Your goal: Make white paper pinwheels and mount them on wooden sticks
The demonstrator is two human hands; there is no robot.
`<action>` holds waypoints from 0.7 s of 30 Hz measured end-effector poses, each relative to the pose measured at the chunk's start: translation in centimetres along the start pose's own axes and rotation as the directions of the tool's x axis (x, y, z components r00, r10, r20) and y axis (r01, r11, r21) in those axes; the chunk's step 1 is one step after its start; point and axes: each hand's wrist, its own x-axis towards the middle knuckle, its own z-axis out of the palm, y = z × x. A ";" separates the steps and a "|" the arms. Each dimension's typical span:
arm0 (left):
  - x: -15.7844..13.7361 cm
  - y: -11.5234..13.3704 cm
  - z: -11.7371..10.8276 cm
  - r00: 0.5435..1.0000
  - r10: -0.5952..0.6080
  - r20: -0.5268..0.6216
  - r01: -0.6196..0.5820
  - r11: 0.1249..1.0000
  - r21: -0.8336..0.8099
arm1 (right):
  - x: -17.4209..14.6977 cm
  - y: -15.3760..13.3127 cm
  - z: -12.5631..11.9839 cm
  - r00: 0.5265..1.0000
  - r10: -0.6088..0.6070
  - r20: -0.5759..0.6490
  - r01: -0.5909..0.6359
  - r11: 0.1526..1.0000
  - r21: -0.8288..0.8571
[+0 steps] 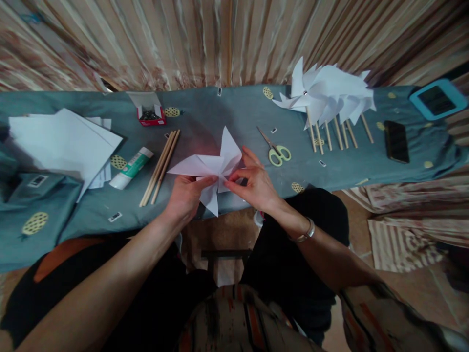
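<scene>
A white paper pinwheel (200, 165) with folded, pointed blades is held between my two hands above the table's front edge. My left hand (186, 194) pinches it near the centre, thumb on top. From the right, my right hand (254, 183) grips the paper beside the centre with thumb and index finger, its other fingers partly raised. Whether a pin sits at the pinwheel's middle I cannot tell. Several wooden sticks (160, 168) lie just left of the pinwheel. Green-handled scissors (275, 150) rest to the right of my right hand.
A glue stick (132, 168) and white paper sheets (54, 142) lie at left. Behind stands an open red box (151, 117) of small dark pieces. Finished pinwheels on sticks (330, 93), a phone (396, 142) and a blue-framed device (437, 99) occupy the right of the cloth-covered table (234, 107).
</scene>
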 end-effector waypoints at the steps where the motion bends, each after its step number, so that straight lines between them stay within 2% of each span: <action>1: 0.0 0.0 0.0 1.000 0.001 -0.001 -0.001 1.000 0.001 | 0.0 0.0 0.0 1.000 0.001 0.004 -0.001 1.000 0.003; 12: 0.3 -0.1 0.0 0.999 0.043 -0.001 -0.043 0.999 0.016 | 0.2 -0.2 0.2 1.000 -0.015 -0.003 0.015 1.000 0.017; 21: 0.4 -0.2 -0.1 1.000 0.028 -0.015 -0.028 0.999 -0.019 | 0.1 -0.3 0.2 1.000 -0.020 -0.013 0.020 1.000 0.020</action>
